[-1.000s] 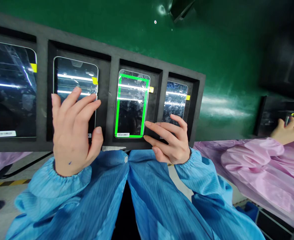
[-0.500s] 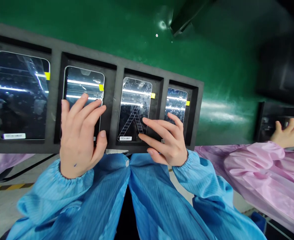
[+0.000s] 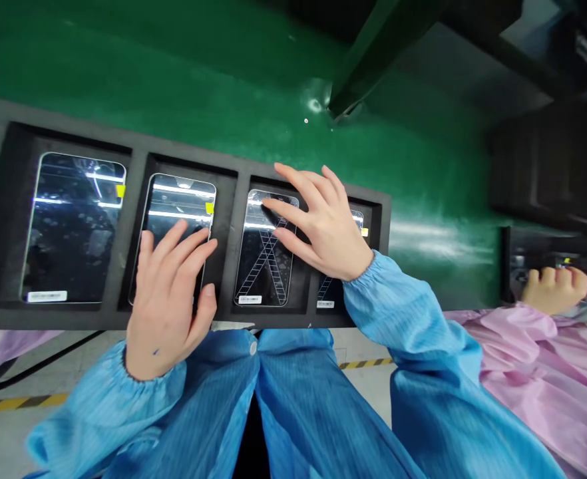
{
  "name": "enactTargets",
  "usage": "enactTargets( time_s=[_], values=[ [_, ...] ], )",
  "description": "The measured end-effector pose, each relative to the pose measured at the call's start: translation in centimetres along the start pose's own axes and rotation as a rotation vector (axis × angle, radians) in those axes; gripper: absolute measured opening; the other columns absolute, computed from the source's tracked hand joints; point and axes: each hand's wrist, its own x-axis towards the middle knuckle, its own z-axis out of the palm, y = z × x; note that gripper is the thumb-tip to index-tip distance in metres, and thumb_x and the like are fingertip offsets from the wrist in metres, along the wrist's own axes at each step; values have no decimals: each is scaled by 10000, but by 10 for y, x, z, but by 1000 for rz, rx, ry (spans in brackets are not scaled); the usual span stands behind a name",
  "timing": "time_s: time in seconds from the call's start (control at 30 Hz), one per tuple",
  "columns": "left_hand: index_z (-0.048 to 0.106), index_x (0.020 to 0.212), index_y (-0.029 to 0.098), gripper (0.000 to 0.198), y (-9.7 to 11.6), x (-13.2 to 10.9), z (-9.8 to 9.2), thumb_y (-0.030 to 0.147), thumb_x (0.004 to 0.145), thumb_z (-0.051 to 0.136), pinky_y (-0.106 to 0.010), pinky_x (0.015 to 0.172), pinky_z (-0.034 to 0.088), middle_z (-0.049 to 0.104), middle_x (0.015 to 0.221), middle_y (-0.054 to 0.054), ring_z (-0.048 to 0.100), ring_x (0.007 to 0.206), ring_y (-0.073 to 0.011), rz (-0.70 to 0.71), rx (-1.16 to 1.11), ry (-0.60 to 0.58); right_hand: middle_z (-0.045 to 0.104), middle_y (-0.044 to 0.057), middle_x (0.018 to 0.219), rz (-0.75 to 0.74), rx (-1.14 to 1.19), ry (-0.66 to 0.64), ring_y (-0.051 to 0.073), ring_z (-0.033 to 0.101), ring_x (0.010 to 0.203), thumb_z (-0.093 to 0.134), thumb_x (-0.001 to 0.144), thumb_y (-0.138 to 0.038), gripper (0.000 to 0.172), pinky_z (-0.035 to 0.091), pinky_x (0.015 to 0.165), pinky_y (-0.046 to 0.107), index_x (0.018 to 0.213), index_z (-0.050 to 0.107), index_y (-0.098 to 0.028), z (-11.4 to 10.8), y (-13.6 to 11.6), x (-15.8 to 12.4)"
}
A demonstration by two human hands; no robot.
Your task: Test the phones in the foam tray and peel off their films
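Observation:
A dark foam tray [image 3: 141, 150] on a green bench holds several phone screens in separate pockets. My left hand [image 3: 171, 303] lies flat and open on the lower part of the second screen [image 3: 181, 206]. My right hand [image 3: 321, 223] is open with spread fingers above the upper part of the third screen [image 3: 266, 266], its fingertips near that screen's top edge, and it partly hides the fourth screen [image 3: 328, 293]. The first screen [image 3: 71, 226] at the left is untouched. Each screen has a small yellow tab and a white label.
The green bench surface [image 3: 438, 199] extends to the right of the tray. Another person's hand [image 3: 553, 289] and pink sleeve [image 3: 538, 372] are at the far right by a second dark tray [image 3: 516, 263]. A dark beam [image 3: 373, 50] runs overhead.
My right hand moved up from the lower right corner of the third screen to its top. The green outline seen on that screen a second ago is gone. My left hand stayed put.

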Motion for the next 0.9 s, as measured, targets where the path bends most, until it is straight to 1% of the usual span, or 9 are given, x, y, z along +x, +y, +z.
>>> enactTargets(
  time_s=[0.13, 0.33, 0.47, 0.57, 0.67, 0.77, 0.9],
  values=[
    [349, 1466, 207, 634, 1, 0, -2, 130, 854, 495, -598, 1264, 177, 499, 1435, -132, 321, 1467, -285, -25, 4, -37, 368, 103, 1566, -39, -29, 19, 262, 411, 1374, 474, 971, -435, 373, 226, 1181, 575, 1278, 574, -249, 8, 1, 17],
    [330, 1476, 242, 648, 1, 0, -4, 125, 859, 487, -586, 1275, 172, 486, 1452, -100, 309, 1475, -268, -41, -2, -47, 349, 117, 1575, -61, -32, 19, 277, 410, 1380, 465, 975, -438, 378, 223, 1181, 586, 1255, 580, -212, 13, 2, 24],
    [360, 1461, 199, 625, 2, 1, -2, 112, 856, 494, -587, 1269, 175, 490, 1444, -126, 307, 1474, -275, -38, -7, -42, 356, 113, 1573, -89, -34, 13, 280, 409, 1383, 484, 969, -422, 366, 217, 1184, 594, 1250, 588, -211, 12, 1, 22],
    [410, 1426, 155, 576, 2, 2, 1, 125, 858, 504, -579, 1264, 184, 509, 1423, -143, 331, 1461, -284, -23, -5, -13, 375, 115, 1563, -118, -35, 10, 282, 422, 1375, 498, 965, -421, 354, 219, 1183, 596, 1224, 614, -208, 9, -1, 18],
    [452, 1390, 123, 530, 1, 1, 2, 135, 863, 504, -574, 1257, 191, 523, 1407, -154, 346, 1451, -290, -13, -2, 7, 385, 95, 1560, -121, -31, 2, 277, 427, 1372, 498, 967, -426, 341, 220, 1183, 600, 1205, 630, -220, 7, -4, 14],
    [456, 1386, 117, 522, 1, 0, 2, 140, 866, 498, -571, 1256, 188, 524, 1405, -158, 347, 1451, -286, -16, -3, 12, 399, 90, 1553, -127, -28, -1, 268, 436, 1366, 477, 981, -409, 325, 224, 1183, 597, 1183, 644, -218, 5, -6, 9],
    [445, 1399, 138, 525, 0, 0, 2, 158, 876, 488, -571, 1257, 181, 524, 1409, -149, 341, 1455, -276, -20, -8, 17, 420, 94, 1540, -149, -12, 14, 259, 442, 1364, 455, 993, -384, 309, 220, 1185, 598, 1118, 679, -211, 3, -8, 3]
  ],
)
